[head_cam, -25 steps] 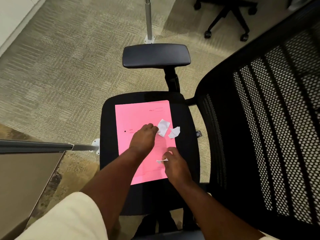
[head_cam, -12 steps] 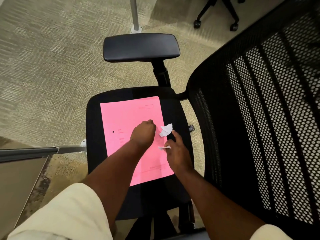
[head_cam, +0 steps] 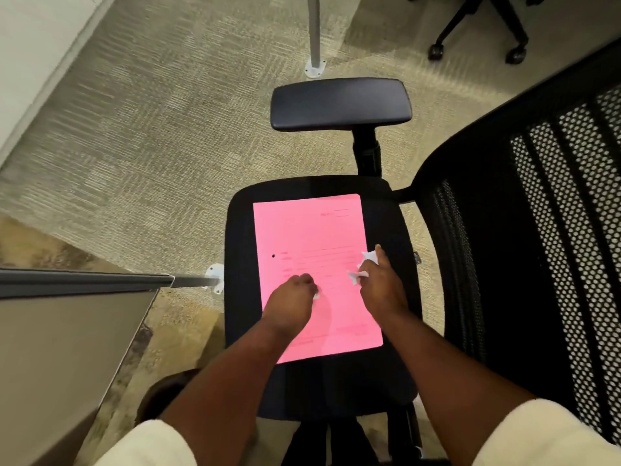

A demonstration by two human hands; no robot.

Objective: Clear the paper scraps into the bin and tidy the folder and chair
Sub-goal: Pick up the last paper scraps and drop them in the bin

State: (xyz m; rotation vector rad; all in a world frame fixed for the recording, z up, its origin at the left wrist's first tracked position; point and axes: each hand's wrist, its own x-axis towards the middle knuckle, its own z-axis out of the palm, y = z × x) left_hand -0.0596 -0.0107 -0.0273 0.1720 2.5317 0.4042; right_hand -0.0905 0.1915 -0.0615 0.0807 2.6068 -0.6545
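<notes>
A pink folder (head_cam: 309,237) lies flat on the black seat (head_cam: 240,250) of an office chair. My left hand (head_cam: 292,302) is closed in a fist over the folder's lower middle, with a bit of white paper scrap (head_cam: 316,295) peeking out at its right side. My right hand (head_cam: 381,285) rests at the folder's right edge, fingers pinched on white paper scraps (head_cam: 368,256), another scrap (head_cam: 355,276) sticking out below. No loose scrap shows on the folder. No bin is in view.
The chair's mesh backrest (head_cam: 537,247) fills the right side and its padded armrest (head_cam: 341,104) stands beyond the seat. A desk corner (head_cam: 67,331) with a metal edge is at the left. A metal desk leg (head_cam: 315,31) and another chair's wheeled base (head_cam: 477,28) stand on the carpet.
My right hand reached up and took the last loose scrap from the folder's right edge. My left hand closed on a scrap and drew back toward me.
</notes>
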